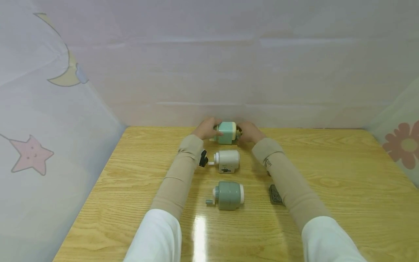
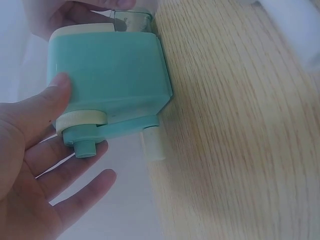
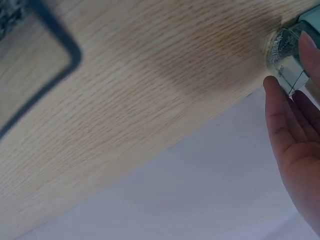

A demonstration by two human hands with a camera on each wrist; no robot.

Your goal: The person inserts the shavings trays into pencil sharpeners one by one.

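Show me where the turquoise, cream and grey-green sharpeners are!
Turquoise sharpener (image 2: 112,70), left wrist view: flat side of body.
Cream sharpener (image 1: 230,159), head view: middle of body.
Grey-green sharpener (image 1: 228,195), head view: middle of body.

Smooth, softly shiny plastic forms the turquoise sharpener (image 2: 110,70) by the tabletop's (image 1: 131,182) far edge; its drawer (image 2: 132,21) looks clear and glassy. Nearer the front edge, the grey-green sharpener (image 1: 229,196) appears glossy plastic. The tabletop shows polished wood grain.

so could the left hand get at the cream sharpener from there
Probably yes, after letting go: the left hand holds the turquoise sharpener, but the cream sharpener stands just nearer the person, with nothing on top of it.
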